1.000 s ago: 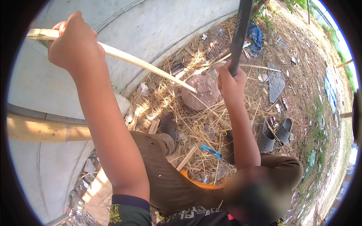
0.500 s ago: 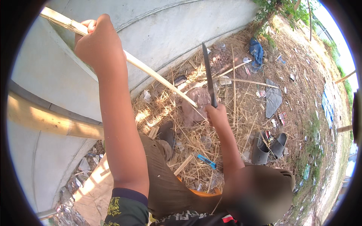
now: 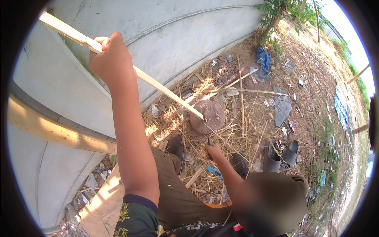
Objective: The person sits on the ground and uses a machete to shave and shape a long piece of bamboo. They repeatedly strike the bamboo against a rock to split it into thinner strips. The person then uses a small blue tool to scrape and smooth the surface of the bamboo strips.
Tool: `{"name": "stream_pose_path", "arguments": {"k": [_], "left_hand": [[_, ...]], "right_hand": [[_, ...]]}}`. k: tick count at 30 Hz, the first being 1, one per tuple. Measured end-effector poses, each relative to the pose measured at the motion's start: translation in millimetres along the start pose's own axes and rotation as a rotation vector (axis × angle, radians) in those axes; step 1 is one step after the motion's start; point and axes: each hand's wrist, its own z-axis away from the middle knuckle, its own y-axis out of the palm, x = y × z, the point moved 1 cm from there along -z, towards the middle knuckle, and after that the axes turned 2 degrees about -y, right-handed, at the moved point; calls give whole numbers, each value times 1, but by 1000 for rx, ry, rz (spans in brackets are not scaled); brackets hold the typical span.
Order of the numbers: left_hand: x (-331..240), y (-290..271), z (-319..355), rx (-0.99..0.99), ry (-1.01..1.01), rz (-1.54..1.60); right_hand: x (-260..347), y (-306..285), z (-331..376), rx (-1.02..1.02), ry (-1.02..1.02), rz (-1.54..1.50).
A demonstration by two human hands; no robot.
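Note:
My left hand (image 3: 114,63) is closed round a long pale bamboo strip (image 3: 162,90), held up at the left. The strip slants down to the right, and its lower end rests at the top of a round brown stump-like block (image 3: 215,110). My right hand (image 3: 215,152) is lower, just on the near side of the block, with its fingers wrapped round the dark handle of a long knife (image 3: 209,141). The blade hardly shows from this angle. Beneath my right forearm, partly hidden, lies a blue box cutter (image 3: 214,171).
A pale curved concrete wall (image 3: 189,23) rises on the left, with a thick bamboo pole (image 3: 59,128) along it. Dry straw, cut strips and litter cover the ground. Grey clogs (image 3: 272,158) stand at right, beyond my boots (image 3: 175,148). A blue cloth (image 3: 262,59) lies farther off.
My right hand has swung the knife down and toward me; the blade stood upright and plain to see before. My left hand with the strip appears lower and farther right.

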Motion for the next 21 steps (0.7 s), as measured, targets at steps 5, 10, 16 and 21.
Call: {"name": "stream_pose_path", "arguments": {"k": [5,10,16,21], "left_hand": [[-34,6,15,-36,36,106],[-1,36,40,99,124,20],[5,29,42,131,105,81],[7,23,41,19,149,-47]], "right_hand": [[50,-18,5,59,59,-509],[53,-45,-22,276,222,-539],[142,-57,17,-404,-693,235],[181,-38,72,-380,-1171,-495]]}}
